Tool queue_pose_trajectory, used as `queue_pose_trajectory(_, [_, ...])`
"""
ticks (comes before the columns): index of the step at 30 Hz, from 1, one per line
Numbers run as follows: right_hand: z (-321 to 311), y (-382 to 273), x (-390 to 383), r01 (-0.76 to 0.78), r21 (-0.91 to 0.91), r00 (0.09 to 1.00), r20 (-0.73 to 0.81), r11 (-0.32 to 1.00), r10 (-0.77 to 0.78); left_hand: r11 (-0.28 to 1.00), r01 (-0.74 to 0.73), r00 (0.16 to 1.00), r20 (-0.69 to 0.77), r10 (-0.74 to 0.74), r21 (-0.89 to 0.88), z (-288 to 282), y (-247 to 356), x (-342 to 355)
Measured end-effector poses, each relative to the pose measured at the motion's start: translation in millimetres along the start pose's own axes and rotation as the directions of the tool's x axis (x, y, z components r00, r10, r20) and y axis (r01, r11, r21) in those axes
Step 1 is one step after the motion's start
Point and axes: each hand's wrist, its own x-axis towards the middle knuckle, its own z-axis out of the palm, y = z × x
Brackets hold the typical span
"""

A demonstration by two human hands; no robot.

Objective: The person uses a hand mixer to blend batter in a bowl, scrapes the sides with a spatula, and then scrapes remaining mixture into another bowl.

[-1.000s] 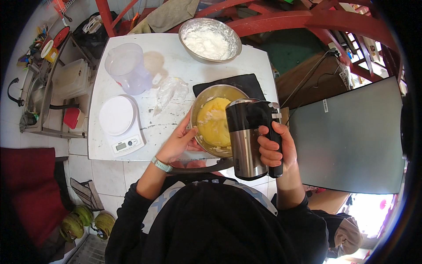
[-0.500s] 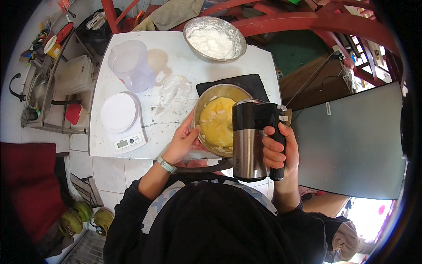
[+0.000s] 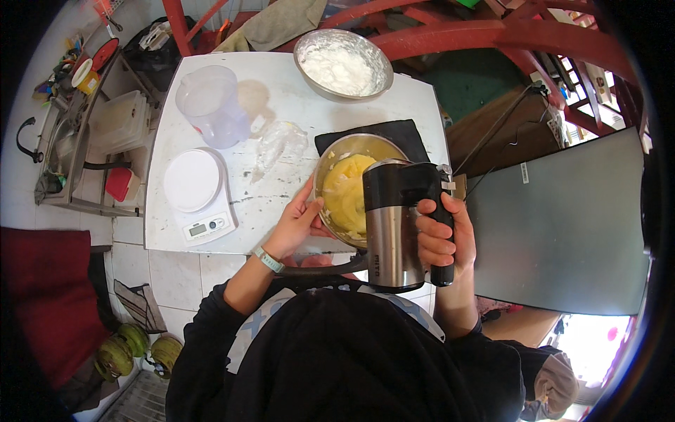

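My right hand [image 3: 447, 238] is wrapped round the black handle of a black and steel hand mixer [image 3: 392, 243]. The mixer stands over the right side of a metal bowl [image 3: 382, 145], hiding that part and its own beaters. Thick yellow batter [image 3: 343, 184], with a few paler bits near the edge, fills the bowl's bottom. At the bowl's left side my left hand [image 3: 299, 224] grips the wall, thumb by the rim and fingers against the outside. Under the bowl lies a black cloth [image 3: 410, 137].
On the white table [image 3: 281, 95] stand a metal bowl of white powder [image 3: 341, 69], a clear plastic jug [image 3: 211, 105] and a white kitchen scale [image 3: 193, 181]. A crumpled plastic bag [image 3: 278, 148] lies between them. A large grey panel [image 3: 562, 225] borders the right side.
The mixer and my right hand have shifted slightly left over the bowl. The bowl sits a little further right, and the batter's surface has a different swirl.
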Motion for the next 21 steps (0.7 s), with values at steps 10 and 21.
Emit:
queue_pose_trajectory(10, [4.7,1.4,39.0,0.094,-0.287,0.996,0.035,0.953,-0.088,1.0,0.007,1.0,0.026,-0.008,0.014,-6.7,-5.4,1.8])
queue_pose_trajectory(21, [2.8,-19.7,-14.4,0.118,-0.145,0.981,-0.135,0.982,-0.137,1.0,-0.005,0.999,0.032,0.004,0.028,-12.7,-16.6,5.4])
